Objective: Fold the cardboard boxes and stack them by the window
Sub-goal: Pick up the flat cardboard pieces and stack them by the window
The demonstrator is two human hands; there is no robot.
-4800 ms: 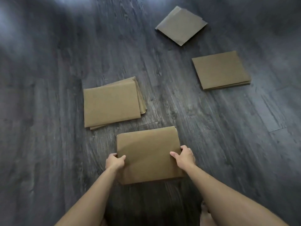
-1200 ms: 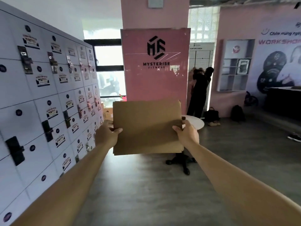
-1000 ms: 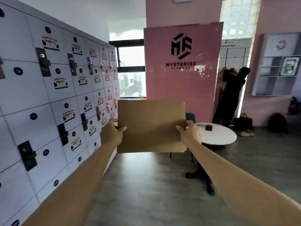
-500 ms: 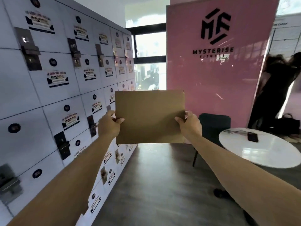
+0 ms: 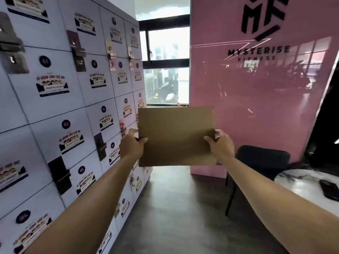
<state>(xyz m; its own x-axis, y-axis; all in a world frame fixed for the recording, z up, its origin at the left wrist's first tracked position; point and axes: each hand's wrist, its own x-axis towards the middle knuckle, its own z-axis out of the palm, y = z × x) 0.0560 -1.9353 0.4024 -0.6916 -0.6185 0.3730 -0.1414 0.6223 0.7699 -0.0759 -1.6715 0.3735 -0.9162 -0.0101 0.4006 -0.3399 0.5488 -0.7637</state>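
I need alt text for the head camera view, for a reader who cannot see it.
Two bare hands, left hand and right hand, hold a flat brown folded cardboard box upright by its side edges. White lockers stand left, a pink logo panel right, a window ahead.

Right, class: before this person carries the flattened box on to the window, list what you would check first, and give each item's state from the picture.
1. Left hand grips the box's left edge: ok.
2. Right hand grips the right edge: ok.
3. Flattened box is held level and stays folded: ok.
4. Passage between the lockers and the pink panel to the window is open: ok.
5. Chair and round table stand clear of the path, off to the right: ok.
6. Floor space under the window is free for stacking: cannot tell, the box hides it.
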